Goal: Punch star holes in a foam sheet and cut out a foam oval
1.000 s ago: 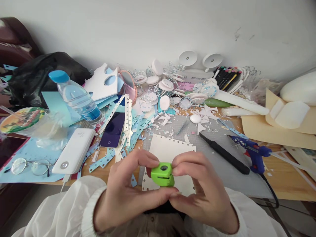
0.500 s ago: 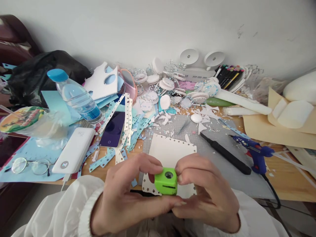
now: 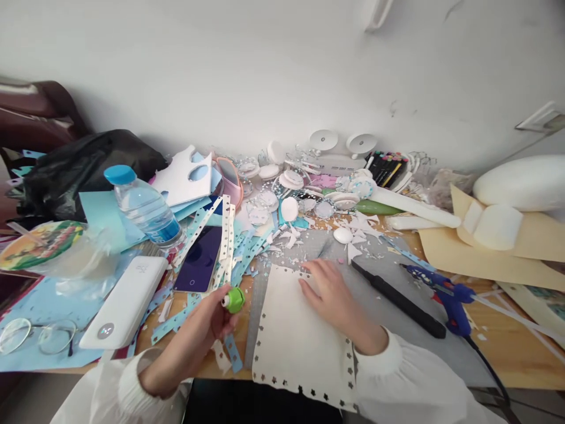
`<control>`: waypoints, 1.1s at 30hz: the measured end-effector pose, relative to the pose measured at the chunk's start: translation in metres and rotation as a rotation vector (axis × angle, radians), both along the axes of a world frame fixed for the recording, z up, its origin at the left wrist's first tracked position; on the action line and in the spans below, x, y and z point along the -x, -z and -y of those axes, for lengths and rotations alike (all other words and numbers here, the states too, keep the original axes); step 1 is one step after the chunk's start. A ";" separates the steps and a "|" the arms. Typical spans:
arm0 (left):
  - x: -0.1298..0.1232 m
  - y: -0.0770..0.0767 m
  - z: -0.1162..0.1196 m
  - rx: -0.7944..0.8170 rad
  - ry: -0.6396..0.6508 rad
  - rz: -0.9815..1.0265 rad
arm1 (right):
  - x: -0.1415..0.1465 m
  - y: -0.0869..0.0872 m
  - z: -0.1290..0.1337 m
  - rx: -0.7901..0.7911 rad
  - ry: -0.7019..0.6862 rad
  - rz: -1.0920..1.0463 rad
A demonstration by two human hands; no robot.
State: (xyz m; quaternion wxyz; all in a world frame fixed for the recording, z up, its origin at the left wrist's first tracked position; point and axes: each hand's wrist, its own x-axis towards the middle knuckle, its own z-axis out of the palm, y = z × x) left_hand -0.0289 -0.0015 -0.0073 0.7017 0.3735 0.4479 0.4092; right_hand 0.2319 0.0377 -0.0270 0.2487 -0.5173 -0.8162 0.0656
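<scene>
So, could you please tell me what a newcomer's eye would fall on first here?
Probably the small bright green gadget in the left hand, beside the cream sheet with flower-like holes along its edges, where the right hand lies. Next, perhaps, the jumble of white discs at the back, and the blue glue gun on the right.

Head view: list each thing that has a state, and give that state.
Green punch: held, left hand
White sheet: flat, edges punched
Right hand: open, over sheet
Bottle: capped
Phone: screen dark
Power bank: display lit
Glue gun: lying down, heat unclear
</scene>
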 end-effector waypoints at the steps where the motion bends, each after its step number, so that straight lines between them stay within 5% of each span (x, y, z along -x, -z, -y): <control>1: 0.001 0.001 0.001 0.060 0.003 0.013 | 0.007 0.004 -0.002 -0.007 0.019 0.076; 6: 0.002 0.000 0.000 0.154 0.031 0.094 | 0.032 0.020 -0.003 -0.008 0.090 0.236; 10: 0.002 -0.002 -0.006 0.107 0.080 0.210 | 0.030 0.026 -0.005 0.023 0.063 0.055; 15: 0.001 -0.005 -0.017 -0.060 0.104 0.189 | 0.014 0.015 -0.006 0.095 -0.062 -0.273; 20: -0.007 -0.002 -0.034 -0.186 0.100 0.131 | 0.021 0.006 0.018 0.127 -0.090 -0.194; 25: -0.015 0.002 -0.044 -0.230 0.036 0.106 | 0.045 0.021 0.039 0.219 -0.063 -0.068; 29: -0.021 0.000 -0.050 -0.235 0.033 0.112 | 0.043 0.027 0.036 0.287 -0.089 -0.175; 33: -0.027 0.001 -0.063 -0.218 0.069 0.172 | 0.019 0.012 0.024 0.389 -0.185 -0.429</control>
